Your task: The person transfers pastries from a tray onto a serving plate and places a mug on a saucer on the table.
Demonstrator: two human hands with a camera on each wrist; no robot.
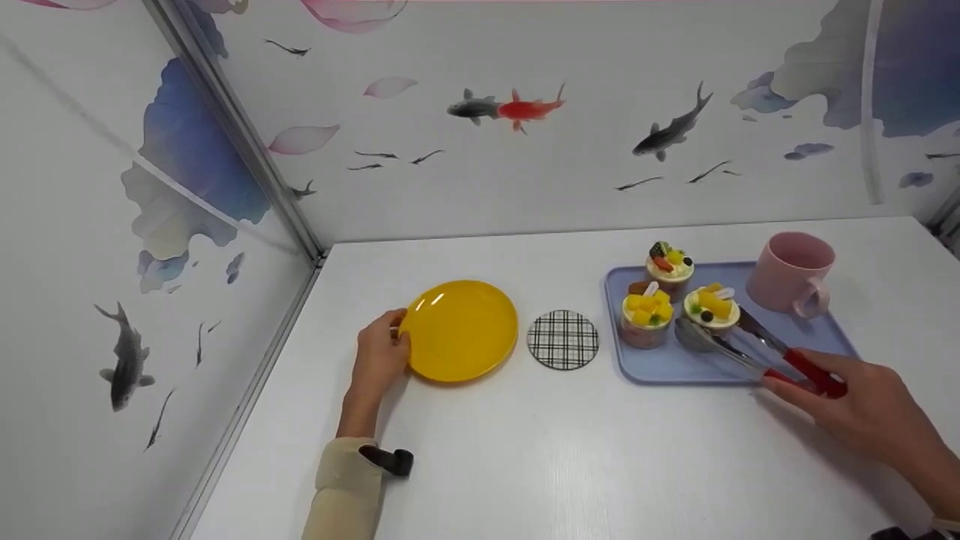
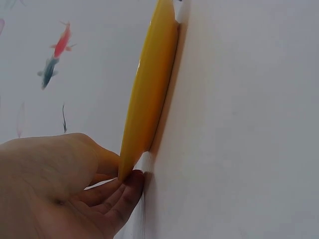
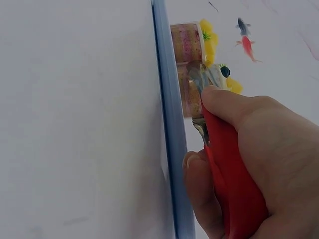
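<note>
My left hand (image 1: 381, 356) pinches the left rim of a round yellow plate (image 1: 461, 330), thumb above and fingers beneath in the left wrist view. Red-handled metal tongs (image 1: 814, 373) are gripped in my right hand (image 1: 874, 409). Their two metal ends stand on either side of the front right dessert cup (image 1: 711, 309), which is topped with yellow fruit and a dark berry. Whether they touch it I cannot tell. Beside it on the blue tray (image 1: 675, 373) stand another fruit-topped cup (image 1: 645, 319) and, behind, a third cup (image 1: 670, 271) with strawberry.
A pink mug (image 1: 789, 274) stands at the tray's back right, handle toward the front. Between plate and tray lies a round checked coaster (image 1: 562, 340). White panels with painted fish border the white table (image 1: 525, 450) at the back and left.
</note>
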